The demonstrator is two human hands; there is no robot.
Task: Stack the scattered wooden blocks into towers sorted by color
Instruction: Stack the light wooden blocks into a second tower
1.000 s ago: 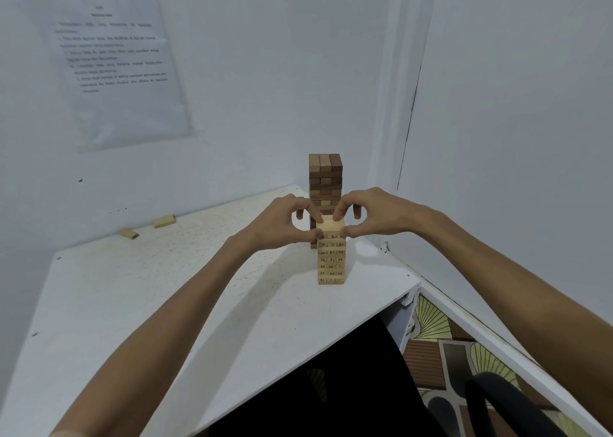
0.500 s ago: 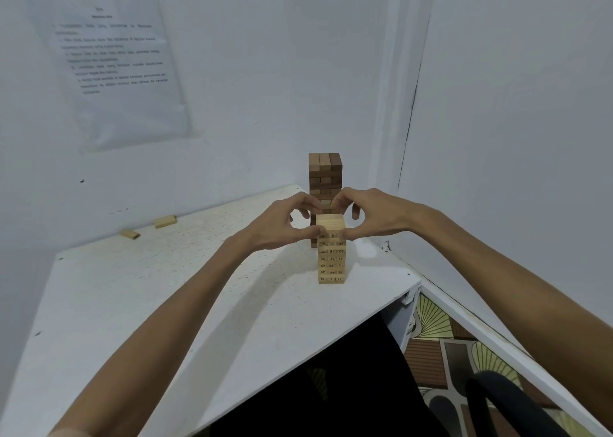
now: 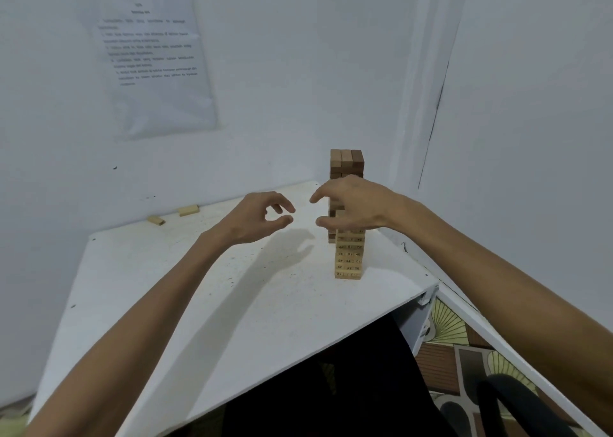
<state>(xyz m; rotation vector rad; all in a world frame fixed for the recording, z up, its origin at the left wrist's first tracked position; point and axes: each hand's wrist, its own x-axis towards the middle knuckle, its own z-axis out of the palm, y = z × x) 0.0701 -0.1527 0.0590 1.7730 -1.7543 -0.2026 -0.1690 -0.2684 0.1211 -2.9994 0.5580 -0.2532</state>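
Observation:
A light wooden tower (image 3: 349,257) with printed numbers stands near the right edge of the white table (image 3: 205,304). Behind it rises a taller dark brown tower (image 3: 346,163). My right hand (image 3: 351,206) hovers in front of the light tower's top and hides it, fingers loosely curled and holding nothing. To the left of both towers, my left hand (image 3: 262,216) hangs above the table, empty, with thumb and forefinger nearly meeting. Two loose light blocks (image 3: 189,210) (image 3: 156,220) lie by the back wall.
White walls close in at the back and right, forming a corner behind the towers. A printed sheet (image 3: 156,61) hangs on the back wall. Below the table's front edge are a patterned floor (image 3: 447,330) and a dark chair part (image 3: 517,406).
Both hands have let go of the light tower's top. My left hand has moved away to the left, and my right hand has lifted slightly and drifted left across the tower.

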